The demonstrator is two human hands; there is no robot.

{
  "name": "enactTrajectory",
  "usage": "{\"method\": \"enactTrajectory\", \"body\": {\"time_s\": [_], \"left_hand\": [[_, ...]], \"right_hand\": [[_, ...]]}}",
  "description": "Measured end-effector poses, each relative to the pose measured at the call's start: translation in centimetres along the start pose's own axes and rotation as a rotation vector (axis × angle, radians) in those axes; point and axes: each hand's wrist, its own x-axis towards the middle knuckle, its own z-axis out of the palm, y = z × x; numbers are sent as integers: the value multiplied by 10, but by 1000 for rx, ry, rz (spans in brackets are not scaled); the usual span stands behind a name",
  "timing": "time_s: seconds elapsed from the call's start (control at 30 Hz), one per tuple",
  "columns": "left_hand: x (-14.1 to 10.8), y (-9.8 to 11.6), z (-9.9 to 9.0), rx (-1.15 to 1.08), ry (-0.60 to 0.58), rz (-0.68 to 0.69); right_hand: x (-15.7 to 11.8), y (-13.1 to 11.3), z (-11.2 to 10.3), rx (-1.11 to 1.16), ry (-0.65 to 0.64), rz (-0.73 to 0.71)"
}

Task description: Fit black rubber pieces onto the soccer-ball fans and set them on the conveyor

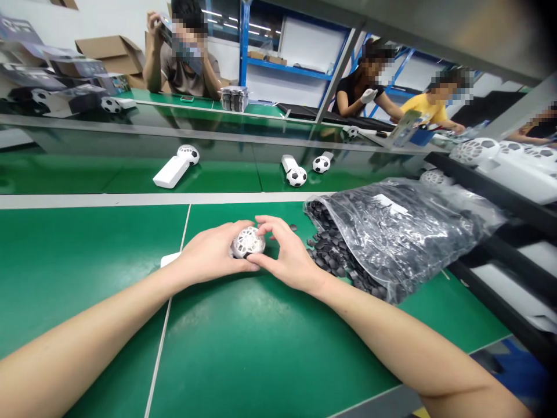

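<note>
My left hand (217,249) is wrapped round a white device with a football-shaped head (249,241). The head is an openwork white lattice, with a dark patch low on its front. The white end of its handle pokes out behind my left wrist. My right hand (287,252) curves in from the other side, thumb and fingertips closed on the ball's right edge; whether a small piece is pinched there, I cannot tell. Just right of this hand, small black plastic pieces (326,252) spill from a clear plastic bag (400,226) onto the green table (243,354).
Across a pale ledge, a conveyor (226,174) carries several similar white devices with black-patched balls (296,176). A black rack (500,249) of white lattice-headed parts stands at right. Co-workers sit opposite, including a person in yellow (424,104). Boxes (108,55) are piled at far left.
</note>
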Motion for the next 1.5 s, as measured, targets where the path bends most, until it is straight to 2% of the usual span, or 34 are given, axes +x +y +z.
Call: {"method": "enactTrajectory", "body": {"time_s": [0.1, 0.2, 0.4, 0.63, 0.7, 0.77, 0.87, 0.9, 1.0, 1.1, 1.2, 1.37, 1.43, 1.5], "left_hand": [[1, -1, 1, -17, 3, -15], [1, -2, 1, -30, -5, -9], [1, -4, 1, -28, -2, 2], [-1, 1, 5, 17, 46, -19], [-1, -1, 4, 7, 13, -32], [1, -6, 2, -27, -36, -53], [4, -16, -1, -25, -53, -69], [5, -20, -1, 2, -36, -52], [8, -26, -2, 115, 15, 40], [9, -26, -1, 176, 18, 80], [9, -26, 1, 191, 21, 108], [9, -27, 2, 213, 45, 171], [8, -27, 2, 213, 56, 195], [8, -26, 0, 200, 53, 195]], "right_hand": [[-1, 3, 2, 74, -56, 102], [-2, 5, 4, 127, -103, 138], [-1, 2, 3, 150, -101, 188], [-2, -1, 5, 133, -86, 163], [2, 5, -2, 156, -122, 167], [9, 17, -15, 93, -92, 186], [17, 38, -42, -218, 72, 202], [18, 43, -50, -312, 73, 216], [17, 52, -61, -452, -50, 266], [16, 50, -55, -476, -140, 275], [16, 49, -47, -496, -165, 306], [16, 47, -45, -319, -165, 325], [15, 41, -46, -208, -164, 281], [14, 30, -45, -119, -142, 175]]}}
